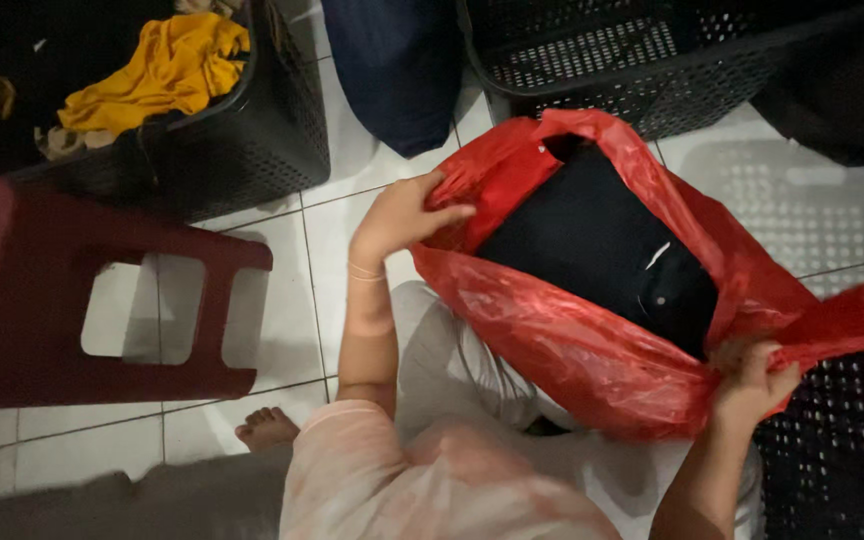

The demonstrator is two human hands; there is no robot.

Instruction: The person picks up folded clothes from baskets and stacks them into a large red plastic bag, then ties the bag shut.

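A red plastic bag (552, 330) rests on my lap with its mouth held wide. Inside it lies a folded dark garment (602, 245) with a small white tag. My left hand (402, 215) grips the bag's rim on the left side, thin bracelets on the wrist. My right hand (752, 380) is clenched on the bag's rim at the lower right, where the plastic stretches out to the right edge of the view.
A black laundry basket (252, 130) at the upper left holds a yellow cloth (162, 70). Another black basket (642, 70) stands behind the bag, a third (842, 440) at the lower right. A dark red plastic stool (102, 310) sits left on white tiles. My bare foot (267, 428) shows below.
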